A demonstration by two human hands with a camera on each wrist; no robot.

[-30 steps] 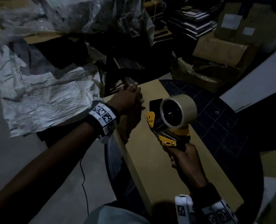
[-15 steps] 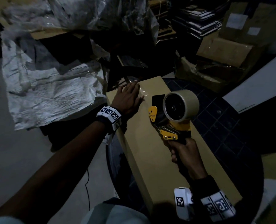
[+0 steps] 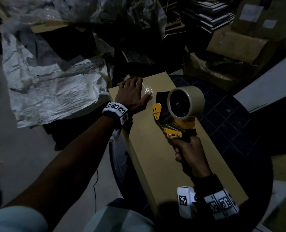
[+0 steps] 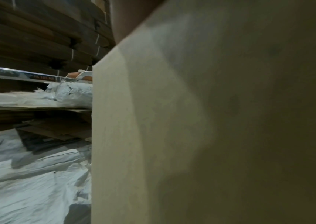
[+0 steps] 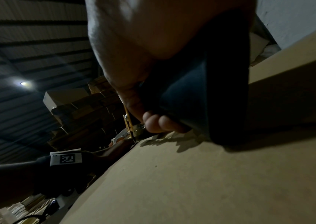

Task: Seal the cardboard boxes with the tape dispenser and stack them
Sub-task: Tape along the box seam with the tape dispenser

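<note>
**Tape start, far end of box**

R hand (image 3: 190, 154) is wrapped round the tape dispenser (image 3: 180, 111) handle, nose low on the cardboard box (image 3: 155, 161), prob. to run tape.
L hand (image 3: 132, 94) lies flat, fingers straight, pinning the tape end (image 3: 146, 87).
Box lies on a dark round table (image 3: 231, 131).
Plastic sheeting (image 3: 51, 91) and other cartons (image 3: 236, 44) crowd the far side.

Lettering is showing on the yellow side plate of the tape dispenser (image 3: 157, 110), just ahead of the right hand (image 3: 191, 156), but it is coming through too small to spell out. Over in the left wrist view, a shiny metal rail (image 4: 28, 75) beyond the box edge is carrying red print, seeming to read "FA 103" with more blurred after it. Square black-and-white coded markers are sitting on both wristbands (image 3: 117, 109), carrying no readable words.
</note>
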